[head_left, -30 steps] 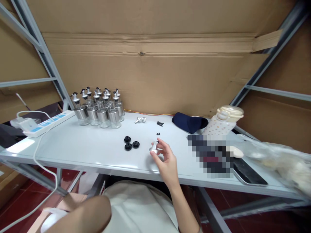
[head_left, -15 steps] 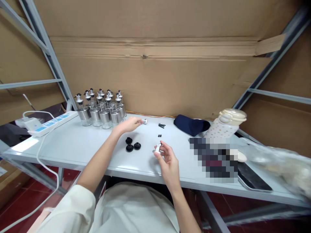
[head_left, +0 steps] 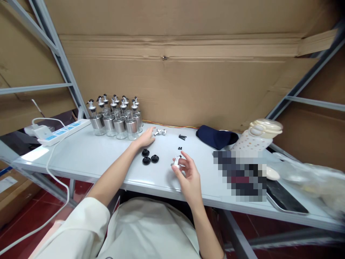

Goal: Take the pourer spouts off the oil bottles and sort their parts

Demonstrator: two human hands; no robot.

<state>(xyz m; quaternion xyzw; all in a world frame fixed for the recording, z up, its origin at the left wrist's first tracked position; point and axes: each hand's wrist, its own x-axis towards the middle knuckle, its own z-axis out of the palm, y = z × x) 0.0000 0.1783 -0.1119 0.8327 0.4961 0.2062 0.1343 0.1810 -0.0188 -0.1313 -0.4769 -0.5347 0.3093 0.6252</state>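
Note:
My right hand [head_left: 191, 172] pinches a small silver pourer spout with a dark tip [head_left: 176, 160], held above the front middle of the table. At the back, my left hand [head_left: 146, 137] has its fingers apart beside several silver spout pieces [head_left: 161, 132]; whether its fingertips touch them I cannot tell. Three black round stoppers [head_left: 146, 160] sit near my left forearm. Farther back than my right hand lie two tiny black pieces [head_left: 180, 148] and several thin black strips [head_left: 182, 137].
Glass bottles with steel sleeves [head_left: 120, 124], many topped with spouts, stand at back left. A power strip [head_left: 64, 131] lies at far left. To the right are a dark blue cloth [head_left: 217, 137], a dotted cup [head_left: 252, 140], a phone [head_left: 287, 198] and a plastic bag [head_left: 309, 180].
My left hand has drawn back to the left and opened, leaving the silver spout pieces uncovered. My right hand still holds its spout, now turned slightly. The camera view has shifted a little.

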